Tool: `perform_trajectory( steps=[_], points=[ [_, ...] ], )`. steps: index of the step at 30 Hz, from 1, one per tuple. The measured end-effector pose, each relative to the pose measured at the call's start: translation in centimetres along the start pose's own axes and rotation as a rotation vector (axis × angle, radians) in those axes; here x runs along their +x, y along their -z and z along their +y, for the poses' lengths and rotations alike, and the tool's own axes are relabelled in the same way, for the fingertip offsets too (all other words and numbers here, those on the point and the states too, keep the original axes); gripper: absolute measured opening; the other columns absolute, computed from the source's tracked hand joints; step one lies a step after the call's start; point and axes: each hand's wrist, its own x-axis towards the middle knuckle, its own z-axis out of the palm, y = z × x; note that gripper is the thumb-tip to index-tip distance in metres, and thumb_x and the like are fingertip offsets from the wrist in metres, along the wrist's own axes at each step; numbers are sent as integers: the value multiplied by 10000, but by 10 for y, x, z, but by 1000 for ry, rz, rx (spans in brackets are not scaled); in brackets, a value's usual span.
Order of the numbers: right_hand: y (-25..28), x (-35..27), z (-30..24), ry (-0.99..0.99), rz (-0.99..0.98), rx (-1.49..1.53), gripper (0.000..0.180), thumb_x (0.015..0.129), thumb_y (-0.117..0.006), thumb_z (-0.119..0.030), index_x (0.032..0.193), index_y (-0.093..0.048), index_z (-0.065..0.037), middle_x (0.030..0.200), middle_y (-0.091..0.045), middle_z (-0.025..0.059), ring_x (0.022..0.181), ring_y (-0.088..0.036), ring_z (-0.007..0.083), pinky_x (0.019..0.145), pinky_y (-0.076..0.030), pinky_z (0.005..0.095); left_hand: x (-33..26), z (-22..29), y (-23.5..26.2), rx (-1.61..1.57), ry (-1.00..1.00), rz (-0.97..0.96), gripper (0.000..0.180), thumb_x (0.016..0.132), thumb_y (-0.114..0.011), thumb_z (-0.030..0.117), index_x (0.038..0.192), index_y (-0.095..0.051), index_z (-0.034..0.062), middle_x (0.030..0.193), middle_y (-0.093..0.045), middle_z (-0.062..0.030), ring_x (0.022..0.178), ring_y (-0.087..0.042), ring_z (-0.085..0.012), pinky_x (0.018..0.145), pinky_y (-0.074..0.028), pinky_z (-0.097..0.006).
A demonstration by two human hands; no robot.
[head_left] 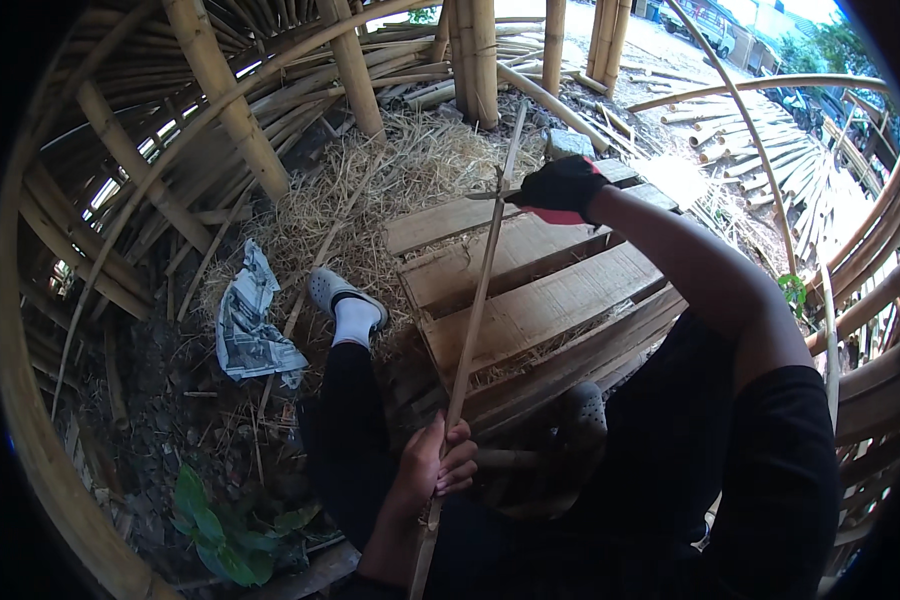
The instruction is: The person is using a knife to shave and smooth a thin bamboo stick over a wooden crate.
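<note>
A long, thin bamboo strip slants across the middle of the view, from my lap up and away past the wooden slats. Near its lower end my bare left hand is wrapped around it. My right hand, in a black and red glove, is closed on a knife; its handle is hidden in the fist. The knife's blade lies across the strip toward the far end, where a small raised bit sticks up beside it. My right arm reaches out over the slats.
A slatted wooden pallet lies before me, with straw-like shavings behind and left of it. Crumpled newspaper lies on the left ground. Bamboo posts and stacked poles stand around; cut bamboo pieces lie at far right. Green leaves grow at lower left.
</note>
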Motion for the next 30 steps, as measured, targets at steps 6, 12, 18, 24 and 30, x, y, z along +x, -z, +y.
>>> perform_trajectory(
  steps=[6,12,18,24,30],
  points=[
    [-11,8,-10,-293,-142,460,503,928,-479,-538,968,-718,-96,858,-708,115,802,-677,276,755,-509,363,2,0,-4,64,-30,67,404,1030,-293,497,843,-378,149,518,-283,40,358,-251,-65,328,-216,-207],
    [-12,19,-13,-349,-85,472,464,835,-608,-564,960,-751,-141,934,-721,107,849,-691,290,768,-526,380,1,-1,-4,69,-46,53,404,1024,-303,514,852,-385,157,521,-282,40,362,-250,-63,333,-213,-201],
    [-8,16,-12,-120,211,92,393,845,-592,-509,977,-752,-176,923,-717,123,877,-694,300,742,-529,374,2,0,-6,55,-26,101,385,1037,-288,474,830,-383,163,512,-275,44,349,-235,-63,328,-200,-208],
    [1,20,3,-368,-633,1072,451,890,-598,-509,889,-711,-72,649,-577,-13,520,-504,109,459,-414,301,1,-2,-7,88,-42,85,409,1018,-328,525,865,-386,151,541,-287,51,379,-256,-47,347,-219,-194],
    [-14,33,15,-190,-358,728,463,820,-637,-583,899,-742,-139,711,-642,20,569,-562,140,537,-441,322,4,-2,-13,229,-82,156,390,1032,-311,490,860,-388,148,527,-279,43,366,-258,-58,342,-219,-200]
  ],
)
